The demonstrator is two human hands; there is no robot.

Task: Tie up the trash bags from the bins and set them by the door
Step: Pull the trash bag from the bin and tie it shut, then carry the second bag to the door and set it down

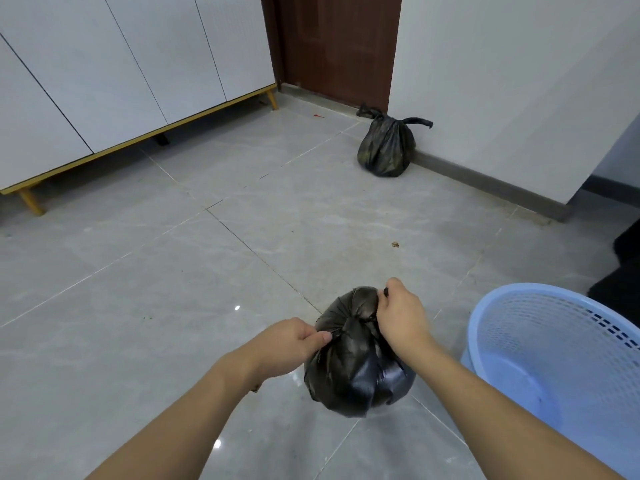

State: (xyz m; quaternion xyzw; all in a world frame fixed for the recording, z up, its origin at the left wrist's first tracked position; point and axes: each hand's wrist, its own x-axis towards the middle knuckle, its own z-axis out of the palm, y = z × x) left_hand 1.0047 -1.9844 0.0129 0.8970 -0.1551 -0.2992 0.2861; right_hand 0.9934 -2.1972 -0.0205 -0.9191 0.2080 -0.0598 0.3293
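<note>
Two bare forearms enter from the bottom edge and meet at lower centre of the frame, where a full black trash bag (356,368) sits between them over the grey tiled floor (173,271); whether the bag rests on the tiles or hangs just above them cannot be told. The left hand (289,344) pinches one twisted end of the bag's neck between thumb and curled fingers, pulling toward the left of the frame; the right hand (401,317) is clenched round the other end, a short tip of black plastic showing above its knuckles; a knot (353,323) lies on top of the bag between the two hands. Just beside the bag, at lower right, a light blue plastic bin (554,358) with a mesh wall stands with no liner in it, its bare base visible; a dark shape at the right edge above it is too cut off to identify. Upper centre: a brown door (339,46), closed; at its lower right corner a second black trash bag (386,147), already knotted with two ears sticking out, stands on the floor touching the grey skirting of the white wall (502,81). Upper left: a white cabinet (104,71) on short wooden legs. A small brown scrap (395,244) lies on the tiles at centre right, well apart from both bags.
</note>
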